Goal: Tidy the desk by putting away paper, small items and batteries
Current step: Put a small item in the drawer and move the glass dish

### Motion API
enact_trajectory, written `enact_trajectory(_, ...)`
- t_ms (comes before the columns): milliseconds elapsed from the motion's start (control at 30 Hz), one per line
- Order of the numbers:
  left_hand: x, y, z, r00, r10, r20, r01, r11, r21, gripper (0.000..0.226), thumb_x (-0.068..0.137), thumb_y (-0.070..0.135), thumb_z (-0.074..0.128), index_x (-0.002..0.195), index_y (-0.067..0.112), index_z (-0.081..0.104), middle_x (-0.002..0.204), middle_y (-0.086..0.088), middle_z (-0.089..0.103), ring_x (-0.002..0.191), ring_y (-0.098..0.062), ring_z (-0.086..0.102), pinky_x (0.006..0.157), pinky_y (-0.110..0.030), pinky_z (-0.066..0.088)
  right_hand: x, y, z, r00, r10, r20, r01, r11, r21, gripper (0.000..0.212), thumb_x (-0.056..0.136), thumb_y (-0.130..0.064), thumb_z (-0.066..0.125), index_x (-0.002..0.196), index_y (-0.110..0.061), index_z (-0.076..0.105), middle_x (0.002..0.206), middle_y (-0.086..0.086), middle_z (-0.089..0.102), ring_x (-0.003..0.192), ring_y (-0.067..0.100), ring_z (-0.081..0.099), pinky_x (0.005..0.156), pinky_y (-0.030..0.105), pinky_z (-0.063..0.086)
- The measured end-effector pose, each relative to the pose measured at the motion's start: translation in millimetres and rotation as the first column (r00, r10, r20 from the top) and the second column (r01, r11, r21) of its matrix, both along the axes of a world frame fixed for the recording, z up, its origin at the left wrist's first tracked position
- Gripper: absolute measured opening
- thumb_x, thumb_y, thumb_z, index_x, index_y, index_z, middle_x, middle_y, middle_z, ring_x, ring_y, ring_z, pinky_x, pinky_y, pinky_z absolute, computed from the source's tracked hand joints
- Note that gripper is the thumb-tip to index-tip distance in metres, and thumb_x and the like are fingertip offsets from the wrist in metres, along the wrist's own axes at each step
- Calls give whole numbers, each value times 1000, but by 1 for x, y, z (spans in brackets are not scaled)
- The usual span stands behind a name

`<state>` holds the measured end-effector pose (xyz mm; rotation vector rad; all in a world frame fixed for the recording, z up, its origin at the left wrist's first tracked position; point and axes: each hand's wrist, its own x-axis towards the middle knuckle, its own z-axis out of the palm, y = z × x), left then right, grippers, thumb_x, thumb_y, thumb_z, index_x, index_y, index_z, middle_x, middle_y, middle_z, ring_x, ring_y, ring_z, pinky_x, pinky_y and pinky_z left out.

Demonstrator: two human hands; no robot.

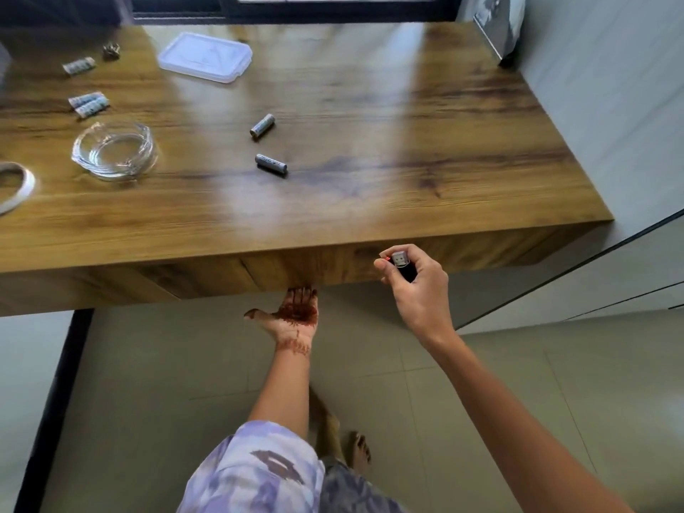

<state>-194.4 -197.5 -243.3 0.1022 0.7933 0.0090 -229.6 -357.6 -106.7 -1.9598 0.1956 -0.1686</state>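
My right hand [416,290] holds a black lighter [402,266] with a silver top, just in front of the wooden desk's front edge [333,261]. Palm up, my left hand [294,316] has its fingertips hooked under the drawer front [296,270]; whether it grips anything is hidden. Two grey batteries [262,125] [271,164] lie near the desk's middle. More batteries lie at the far left, one pair [89,102] and another [78,65]. A clear plastic lid [204,57] rests at the back.
A glass ashtray [114,151] stands on the left, a roll of tape [14,187] at the left edge, and a small dark object [111,50] at the back left. A wall and cabinet fronts [629,272] close off the right. Below is tiled floor.
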Motion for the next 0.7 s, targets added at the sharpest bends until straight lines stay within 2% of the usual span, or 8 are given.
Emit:
enact_trajectory(300,1,-2,2,999,27,21,-27,1000,-1,113,73,84,10,141,-5,23,149,-21,29,138,-31,28,115,-44,19,3,-8,2,1000,4,-11,-4,1000,-20,6,83,-18,67,85,-21,61,74,-14,62,71,6,62,69,20,51)
enact_trajectory(433,2,-2,1,1000,29,4,-29,1000,4,112,74,84,11,141,-6,24,149,-21,29,138,-31,28,115,-44,19,8,-8,1,1000,11,-10,-12,999,-35,7,83,-19,67,85,-23,61,73,-16,62,69,1,60,68,16,50)
enact_trajectory(600,2,-2,-1,1000,23,-2,-23,1000,14,112,74,84,12,140,-6,25,149,-20,30,138,-31,29,114,-44,20,14,-6,0,1000,26,-13,-26,999,-46,7,83,-18,67,85,-23,61,73,-15,61,71,5,61,66,14,49)
enact_trajectory(700,1,-3,0,1000,24,-6,-23,1000,18,111,75,83,13,140,-5,27,148,-20,33,137,-30,31,114,-43,21,17,-5,-1,999,33,-9,-34,998,-44,7,83,-18,67,86,-23,61,74,-16,61,69,-1,59,64,9,46)
